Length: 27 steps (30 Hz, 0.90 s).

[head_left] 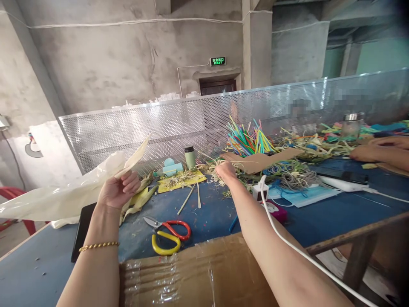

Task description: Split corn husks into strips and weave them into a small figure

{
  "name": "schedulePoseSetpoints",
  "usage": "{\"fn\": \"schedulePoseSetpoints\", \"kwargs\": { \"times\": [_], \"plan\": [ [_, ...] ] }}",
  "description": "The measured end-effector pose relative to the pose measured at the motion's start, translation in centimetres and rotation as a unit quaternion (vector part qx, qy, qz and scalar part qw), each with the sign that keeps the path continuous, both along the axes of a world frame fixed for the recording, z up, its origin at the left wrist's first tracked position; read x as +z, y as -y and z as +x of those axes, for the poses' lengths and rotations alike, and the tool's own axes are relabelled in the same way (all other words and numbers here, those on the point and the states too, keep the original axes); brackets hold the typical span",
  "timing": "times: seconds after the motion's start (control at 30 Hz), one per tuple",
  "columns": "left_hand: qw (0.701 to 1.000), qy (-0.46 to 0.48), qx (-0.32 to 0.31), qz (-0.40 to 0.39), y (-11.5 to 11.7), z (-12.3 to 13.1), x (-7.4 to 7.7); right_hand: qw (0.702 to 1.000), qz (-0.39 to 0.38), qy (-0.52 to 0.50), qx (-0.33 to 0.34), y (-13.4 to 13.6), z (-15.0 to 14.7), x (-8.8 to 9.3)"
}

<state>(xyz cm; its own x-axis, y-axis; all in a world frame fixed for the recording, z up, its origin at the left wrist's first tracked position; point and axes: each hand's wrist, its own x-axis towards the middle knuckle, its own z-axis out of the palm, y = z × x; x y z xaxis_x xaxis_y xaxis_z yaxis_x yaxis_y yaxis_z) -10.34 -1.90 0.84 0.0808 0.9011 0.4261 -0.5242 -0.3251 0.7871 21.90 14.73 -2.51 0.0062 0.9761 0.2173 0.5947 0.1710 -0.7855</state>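
My left hand (119, 189) is raised above the blue table (211, 215) and closed on a pale corn husk leaf (133, 159) that points up to the right, with a bunch of pale husk (57, 194) trailing left. My right hand (225, 169) reaches far forward, knuckles up, fingers curled into a pile of dry husk scraps (214, 168); what it grips is hidden. Scissors with red and yellow handles (168, 233) lie between my forearms.
A cardboard box (198, 277) sits at the near edge. Coloured strips (246, 138), a cardboard piece (262, 160), a green flask (189, 156), a yellow sheet (182, 181), a white cable (281, 234) and a black phone (82, 228) lie around. Another person's arm (380, 153) rests at right. A perforated metal screen (198, 123) backs the table.
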Motion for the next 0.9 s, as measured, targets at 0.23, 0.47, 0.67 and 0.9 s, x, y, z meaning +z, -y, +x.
{"fn": "schedulePoseSetpoints", "kwargs": {
  "times": [0.23, 0.47, 0.67, 0.9],
  "plan": [
    [0.991, -0.075, 0.04, -0.105, -2.0, 1.9, -0.8, 0.973, -0.162, -0.001, 0.163, 2.2, -2.4, 0.0],
    [0.979, -0.109, 0.082, -0.151, -2.0, 3.9, -0.7, 0.865, -0.326, 0.09, 0.37, 3.5, -3.2, -0.4],
    [0.968, -0.158, 0.142, -0.133, -2.5, 4.7, -1.1, 0.934, -0.175, 0.082, 0.299, 4.5, -2.7, 0.9],
    [0.858, -0.336, 0.387, 0.028, -4.5, 9.9, -3.1, 0.878, -0.055, -0.173, 0.442, 7.3, -6.4, 2.2]
  ]
}}
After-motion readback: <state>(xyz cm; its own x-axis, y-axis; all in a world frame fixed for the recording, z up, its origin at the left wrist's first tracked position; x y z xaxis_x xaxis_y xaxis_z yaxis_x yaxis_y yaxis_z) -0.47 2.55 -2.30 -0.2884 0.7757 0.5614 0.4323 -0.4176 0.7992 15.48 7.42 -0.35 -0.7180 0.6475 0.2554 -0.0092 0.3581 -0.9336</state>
